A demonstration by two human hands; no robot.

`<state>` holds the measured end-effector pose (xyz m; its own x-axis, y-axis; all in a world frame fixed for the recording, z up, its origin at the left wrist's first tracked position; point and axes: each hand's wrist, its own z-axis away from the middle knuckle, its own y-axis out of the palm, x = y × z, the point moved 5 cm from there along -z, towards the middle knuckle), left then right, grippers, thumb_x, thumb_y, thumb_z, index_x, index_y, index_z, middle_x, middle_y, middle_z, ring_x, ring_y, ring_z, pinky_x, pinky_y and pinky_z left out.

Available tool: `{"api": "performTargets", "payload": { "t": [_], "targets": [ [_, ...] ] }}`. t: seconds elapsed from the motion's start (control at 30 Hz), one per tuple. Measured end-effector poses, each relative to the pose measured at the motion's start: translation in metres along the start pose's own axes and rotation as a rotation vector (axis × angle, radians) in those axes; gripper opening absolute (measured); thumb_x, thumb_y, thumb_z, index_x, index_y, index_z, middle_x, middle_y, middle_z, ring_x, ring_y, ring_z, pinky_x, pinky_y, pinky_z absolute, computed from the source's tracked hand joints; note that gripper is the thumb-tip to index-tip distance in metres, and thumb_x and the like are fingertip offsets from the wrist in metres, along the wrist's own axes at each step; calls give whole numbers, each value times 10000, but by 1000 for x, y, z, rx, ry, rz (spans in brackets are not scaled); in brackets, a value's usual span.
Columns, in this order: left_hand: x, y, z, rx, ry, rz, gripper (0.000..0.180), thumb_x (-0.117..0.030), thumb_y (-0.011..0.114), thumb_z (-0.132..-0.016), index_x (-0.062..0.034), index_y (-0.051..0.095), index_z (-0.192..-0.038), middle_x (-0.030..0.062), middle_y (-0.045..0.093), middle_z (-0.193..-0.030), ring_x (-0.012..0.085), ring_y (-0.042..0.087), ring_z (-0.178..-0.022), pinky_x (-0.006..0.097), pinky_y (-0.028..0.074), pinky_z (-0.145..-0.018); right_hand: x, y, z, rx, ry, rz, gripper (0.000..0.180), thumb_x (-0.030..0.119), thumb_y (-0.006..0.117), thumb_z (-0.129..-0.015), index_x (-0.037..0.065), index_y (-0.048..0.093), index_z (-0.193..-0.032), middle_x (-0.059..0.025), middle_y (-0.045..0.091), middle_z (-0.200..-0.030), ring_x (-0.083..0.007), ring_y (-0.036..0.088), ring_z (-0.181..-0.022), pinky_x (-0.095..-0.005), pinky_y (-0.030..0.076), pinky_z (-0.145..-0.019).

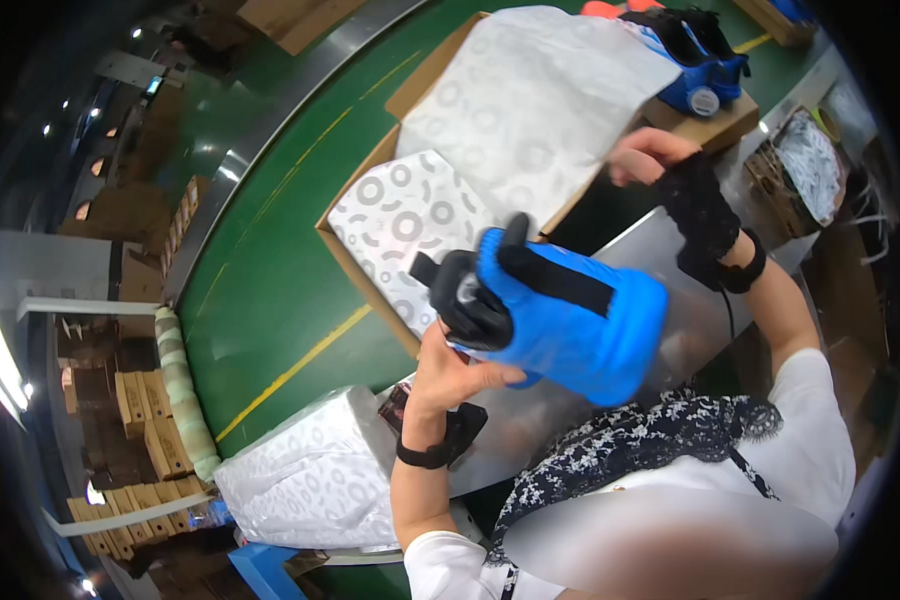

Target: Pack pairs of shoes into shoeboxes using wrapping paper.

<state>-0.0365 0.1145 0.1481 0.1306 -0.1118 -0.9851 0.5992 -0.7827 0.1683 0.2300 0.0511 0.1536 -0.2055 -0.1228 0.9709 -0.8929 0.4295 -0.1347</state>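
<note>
Shoes (pixel 705 75) sit upper right; paper (pixel 540 110) lines the upper-centre box (pixel 432 72). My left hand (pixel 455 378) holds a blue-and-black item (pixel 595 320); my right hand (pixel 658 158) is half-curled, contents unclear.

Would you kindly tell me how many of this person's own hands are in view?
2: the left hand holds the blue-and-black item; the right hand is near the white paper. Neither is hidden.

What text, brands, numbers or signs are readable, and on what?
None readable.
Round white patch on the blue shoe: too small.
Cardboard boxes at left: marks too small, blurred.
Patterned paper: grey rings and arcs, no words seen.
Blue item in the left hand: no legible marking.
</note>
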Motion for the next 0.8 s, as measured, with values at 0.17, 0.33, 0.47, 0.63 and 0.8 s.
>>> {"api": "performTargets", "payload": {
  "t": [0.17,0.33,0.47,0.63,0.8],
  "targets": [
    [0,29,0,201,-100,-17,551,-96,825,-503,10,557,-973,39,584,-933,111,530,-857,265,439,-770,74,76,6,613,25,-246,169,135,625,-763,-3,603,-859,-51,610,-781,-118,569,-735,-246,444,-685],
    [-12,42,2,246,47,-195,514,-106,806,-533,5,559,-969,49,598,-923,125,538,-872,277,433,-777,75,92,11,776,-139,-7,210,185,637,-762,-4,613,-850,-67,618,-769,-112,573,-695,-252,448,-633],
    [-15,46,15,249,62,-346,472,-119,774,-576,-10,551,-977,69,596,-942,177,558,-873,298,434,-774,74,103,16,731,-36,-30,196,208,625,-745,13,632,-734,-38,581,-605,-81,527,-586,-246,424,-538],
    [-18,51,13,209,126,-419,443,-125,751,-614,-13,543,-989,100,587,-963,221,564,-881,311,434,-771,69,104,14,785,176,-51,245,222,592,-781,-17,617,-732,-60,589,-627,-89,531,-622,-235,421,-585],
    [0,34,16,95,-127,-124,467,-87,770,-590,10,534,-982,70,595,-836,131,575,-697,269,473,-609,61,99,6,538,202,-184,227,224,578,-788,2,621,-768,-43,602,-674,-80,540,-642,-217,434,-619]
  ]
}}
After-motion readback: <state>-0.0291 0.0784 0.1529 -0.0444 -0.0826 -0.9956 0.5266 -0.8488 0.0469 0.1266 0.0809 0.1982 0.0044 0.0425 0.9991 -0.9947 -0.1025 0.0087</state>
